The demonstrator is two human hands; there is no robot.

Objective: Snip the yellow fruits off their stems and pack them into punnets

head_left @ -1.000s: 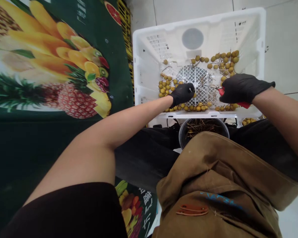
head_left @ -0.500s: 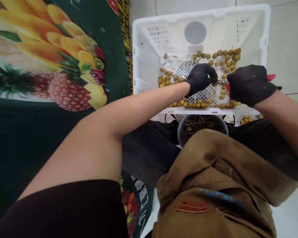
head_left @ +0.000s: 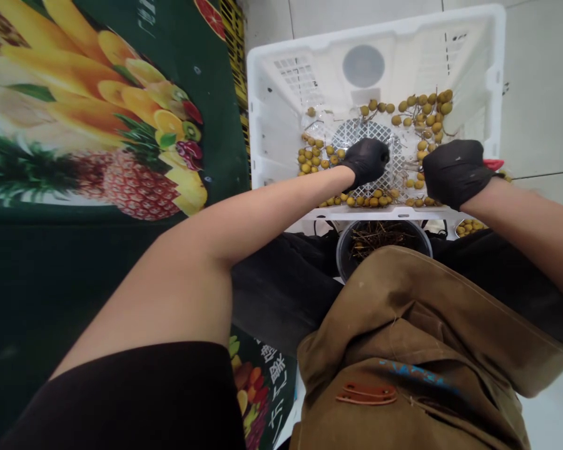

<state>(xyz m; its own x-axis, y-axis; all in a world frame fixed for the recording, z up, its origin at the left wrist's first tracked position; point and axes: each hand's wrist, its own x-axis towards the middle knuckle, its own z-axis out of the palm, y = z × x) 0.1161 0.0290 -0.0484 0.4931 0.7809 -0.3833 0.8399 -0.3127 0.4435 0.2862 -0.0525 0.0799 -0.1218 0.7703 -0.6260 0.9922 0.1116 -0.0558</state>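
Note:
A white plastic crate (head_left: pixel 261 131) holds several small yellow-brown longans (head_left: pixel 309 160), some on thin stems. Over its mesh bottom is my left hand (head_left: pixel 368 161), black-gloved and closed like a fist; whatever it may hold is hidden. My right hand (head_left: pixel 454 174), also gloved in black, grips red-handled snips (head_left: pixel 493 164). Their metal tip points left toward my left hand, and the two hands are apart. More longans (head_left: pixel 426 109) lie beyond my right hand, and a row of longans (head_left: pixel 375 199) runs along the crate's near side.
Below the crate's near edge stands a round bucket (head_left: pixel 340 253) with brown twigs (head_left: pixel 380 237) in it. Another lot of longans (head_left: pixel 470 227) sits to its right. A dark green sheet printed with fruit (head_left: pixel 216 250) covers the left side, beside a yellow crate (head_left: pixel 234 44).
My left hand has drawn back slightly and its fingers have curled into a fist. My right hand has shifted a little left and nearer, still on the snips.

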